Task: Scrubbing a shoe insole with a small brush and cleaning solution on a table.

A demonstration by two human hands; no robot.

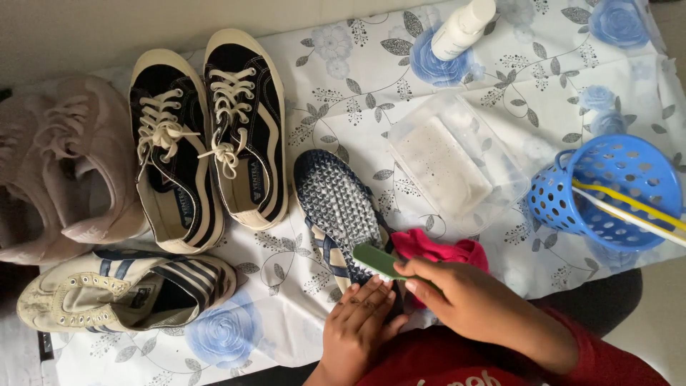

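spread over the floor is a white cloth printed with blue roses (357, 78), and i am watching from afar as the left hand (357, 325) is pressing flat on the heel of a navy-and-white woven sandal (339, 204) lying sole up at the cloth's near edge. the right hand (468, 300) is closing its fingers around a small green brush (379, 261), beside a crumpled pink rag (439, 250). i judge short, firm strokes along the tread grooves are working best here, with the sandal pinned steady.

Head view, steeply downward, close.
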